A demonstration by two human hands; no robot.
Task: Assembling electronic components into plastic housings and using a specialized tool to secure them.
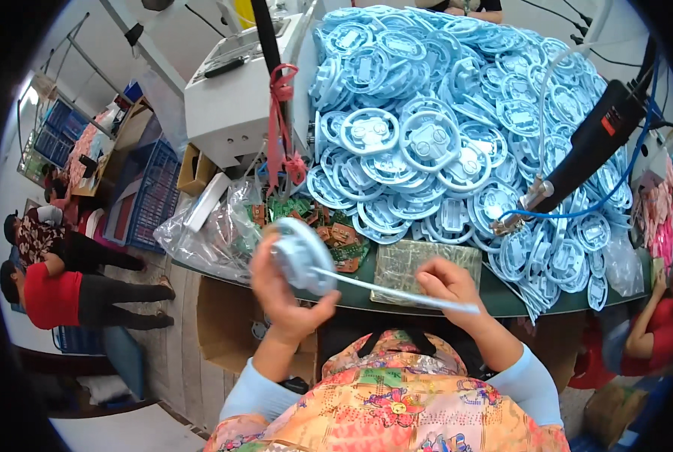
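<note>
My left hand (290, 305) is closed around a light blue round plastic part (300, 256), held tilted above the table's front edge. A thin pale blue strip (397, 290) extends from the part toward the right, with its far end over my right wrist. My right hand (451, 285) is beside the strip with loosely bent fingers apart, and nothing shows in its grasp. Behind it lies a flat greyish block (427, 260) wrapped in tape. Small green and brown circuit boards (340, 239) lie just behind the held part, some partly hidden by it.
A high heap of light blue ring-shaped parts (434, 139) covers the table. A black power screwdriver (596, 143) hangs at right on a blue cable. At left stand a white machine (231, 98), a clear plastic bag (227, 233) and a cardboard box (220, 320). Other people are nearby.
</note>
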